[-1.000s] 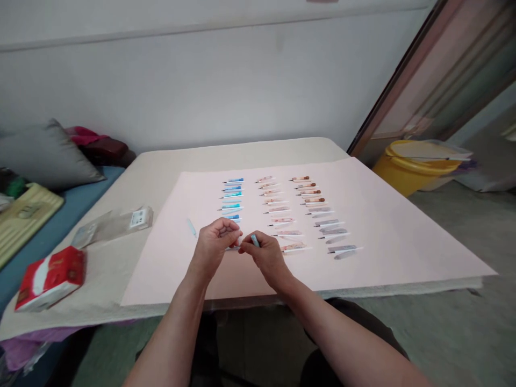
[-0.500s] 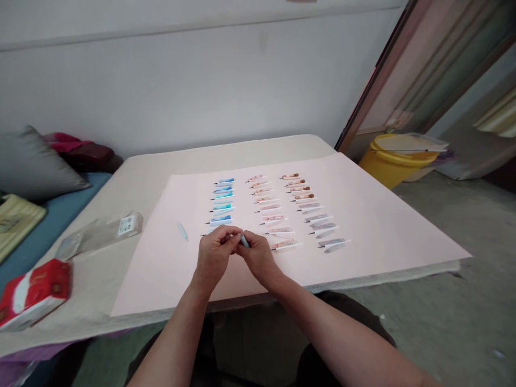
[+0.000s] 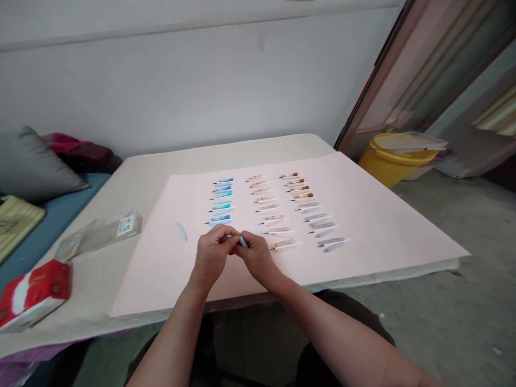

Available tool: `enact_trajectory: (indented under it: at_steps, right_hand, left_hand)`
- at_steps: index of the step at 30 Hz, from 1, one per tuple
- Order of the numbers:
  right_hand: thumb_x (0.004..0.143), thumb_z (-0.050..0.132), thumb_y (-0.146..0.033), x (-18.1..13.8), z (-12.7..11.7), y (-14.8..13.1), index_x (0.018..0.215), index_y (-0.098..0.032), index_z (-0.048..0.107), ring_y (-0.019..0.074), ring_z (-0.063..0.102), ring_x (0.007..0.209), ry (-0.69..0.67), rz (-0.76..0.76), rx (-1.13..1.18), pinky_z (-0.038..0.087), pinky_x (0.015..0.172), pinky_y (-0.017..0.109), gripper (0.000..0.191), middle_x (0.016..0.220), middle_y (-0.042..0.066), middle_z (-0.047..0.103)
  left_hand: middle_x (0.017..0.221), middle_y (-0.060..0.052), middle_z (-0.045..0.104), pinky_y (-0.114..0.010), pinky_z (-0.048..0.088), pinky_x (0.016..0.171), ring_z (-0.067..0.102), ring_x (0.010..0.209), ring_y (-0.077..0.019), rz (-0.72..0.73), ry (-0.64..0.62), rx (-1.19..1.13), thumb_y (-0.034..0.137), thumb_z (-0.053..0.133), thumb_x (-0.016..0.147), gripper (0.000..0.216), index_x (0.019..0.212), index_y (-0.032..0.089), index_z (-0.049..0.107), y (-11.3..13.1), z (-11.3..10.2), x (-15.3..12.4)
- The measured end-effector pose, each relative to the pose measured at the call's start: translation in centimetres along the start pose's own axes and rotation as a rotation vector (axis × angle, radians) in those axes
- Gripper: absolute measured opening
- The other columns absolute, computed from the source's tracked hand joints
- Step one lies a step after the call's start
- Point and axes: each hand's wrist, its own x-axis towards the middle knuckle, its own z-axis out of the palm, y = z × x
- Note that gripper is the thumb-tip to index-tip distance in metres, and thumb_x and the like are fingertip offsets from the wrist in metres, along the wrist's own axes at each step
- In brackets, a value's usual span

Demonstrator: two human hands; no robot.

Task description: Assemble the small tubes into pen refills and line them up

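Note:
Over the near middle of the pink sheet, my two hands meet with fingers closed. My right hand [image 3: 257, 256] grips a pale blue pen barrel [image 3: 243, 242], whose rounded end shows between thumb and forefinger. My left hand [image 3: 213, 251] pinches at the other end of the pen; that part is mostly hidden by the fingers. Beyond the hands lie blue pens [image 3: 221, 207], each with a slim white refill beside it. To their right are a column of pink patterned pens [image 3: 274, 218] and one of brown-topped pens [image 3: 303, 196] and grey pens [image 3: 332, 242]. A lone pale blue barrel [image 3: 181, 231] lies left.
The pink sheet [image 3: 387, 226] covers much of a cloth-topped table [image 3: 149, 164]. At left are a clear plastic bag [image 3: 99, 235] with a white label and a red-and-white pack [image 3: 35, 293]. A yellow bucket [image 3: 377, 164] stands on the floor at right, and a wall rises behind.
My hands stay together at nearly the same spot, with only a slight shift of the fingers and the blue barrel. The laid-out pens have not moved.

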Motion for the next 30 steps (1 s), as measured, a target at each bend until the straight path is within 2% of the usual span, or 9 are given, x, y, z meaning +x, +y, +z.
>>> enact_trajectory:
  at_steps: [8,11,14,17,19,21,24,27,30]
  right_hand:
    - [0.073,0.06,-0.024,-0.1,0.2,0.8,0.07,-0.019,0.064,0.0132,0.054,0.065,0.0,-0.011,-0.031,0.04,0.06,0.023,0.007,0.064,-0.004,0.061]
    - [0.073,0.059,-0.024,-0.1,0.1,0.4,0.07,-0.019,0.064,0.0132,0.054,0.065,-0.006,-0.007,-0.022,0.04,0.061,0.023,0.007,0.064,-0.003,0.061]
    - [0.071,0.059,-0.021,-0.2,0.0,-0.1,0.064,-0.019,0.062,0.0119,0.05,0.061,0.014,-0.003,-0.058,0.038,0.06,0.023,0.008,0.06,-0.004,0.058]
    - [0.069,0.059,-0.021,-0.2,-0.2,-0.6,0.062,-0.019,0.062,0.0113,0.046,0.059,0.041,0.012,-0.063,0.036,0.058,0.023,0.008,0.058,-0.004,0.056]
    - [0.069,0.058,-0.023,-0.2,-0.3,-0.7,0.061,-0.019,0.062,0.0109,0.044,0.057,0.054,0.029,-0.046,0.034,0.055,0.023,0.009,0.057,-0.004,0.055]
    - [0.069,0.058,-0.025,-0.2,-0.3,-0.6,0.062,-0.019,0.062,0.0104,0.041,0.053,0.061,0.056,-0.024,0.032,0.052,0.023,0.01,0.053,-0.004,0.052]
    - [0.069,0.059,-0.026,-0.1,-0.4,-0.4,0.063,-0.019,0.062,0.0098,0.038,0.048,0.067,0.091,0.008,0.029,0.049,0.023,0.009,0.047,-0.005,0.045]
    - [0.068,0.06,-0.025,0.0,-0.5,-0.3,0.063,-0.02,0.061,0.0093,0.036,0.046,0.072,0.105,0.02,0.028,0.048,0.024,0.008,0.044,-0.006,0.043]
    - [0.068,0.06,-0.025,0.0,-0.7,-0.5,0.063,-0.019,0.061,0.0087,0.035,0.046,0.071,0.115,0.029,0.027,0.048,0.023,0.007,0.044,-0.007,0.043]
  left_hand:
    - [0.083,-0.003,0.063,-0.026,0.045,0.065,0.056,0.074,-0.0148,0.195,-0.071,0.229,0.027,0.049,0.084,0.019,0.081,0.022,0.067,0.2,-0.2,-0.4]
    - [0.087,-0.003,0.064,-0.025,0.045,0.063,0.056,0.07,-0.0135,0.193,-0.082,0.21,0.028,0.048,0.085,0.021,0.088,0.022,0.067,0.3,-0.4,-0.4]
    - [0.084,-0.001,0.064,-0.024,0.045,0.06,0.054,0.061,-0.0114,0.064,0.044,0.226,0.031,0.052,0.081,0.022,0.094,0.022,0.066,-0.3,-2.6,0.4]
    - [0.065,0.001,0.061,-0.026,0.045,0.062,0.055,0.058,-0.0138,-0.116,0.373,0.38,0.034,0.054,0.078,0.025,0.094,0.02,0.066,-2.4,-6.9,2.0]
    - [0.064,-0.001,0.06,-0.028,0.044,0.062,0.057,0.058,-0.0155,-0.257,0.536,0.509,0.033,0.052,0.077,0.021,0.086,0.018,0.064,-4.5,-9.8,3.2]
    - [0.067,-0.004,0.062,-0.031,0.044,0.065,0.06,0.063,-0.0189,-0.406,0.512,0.689,0.036,0.053,0.075,0.022,0.083,0.017,0.062,-6.7,-11.6,4.2]
    - [0.085,-0.012,0.065,-0.036,0.043,0.069,0.061,0.08,-0.0269,-0.569,0.409,0.83,0.046,0.053,0.075,0.037,0.097,0.017,0.057,-9.3,-11.8,5.1]
    - [0.096,-0.019,0.064,-0.039,0.042,0.071,0.059,0.091,-0.0325,-0.59,0.368,0.828,0.047,0.056,0.072,0.046,0.106,0.017,0.052,-10.8,-10.3,5.4]
    - [0.1,-0.019,0.063,-0.039,0.04,0.077,0.057,0.099,-0.033,-0.573,0.362,0.748,0.035,0.062,0.068,0.041,0.103,0.018,0.052,-11.6,-9.3,5.5]
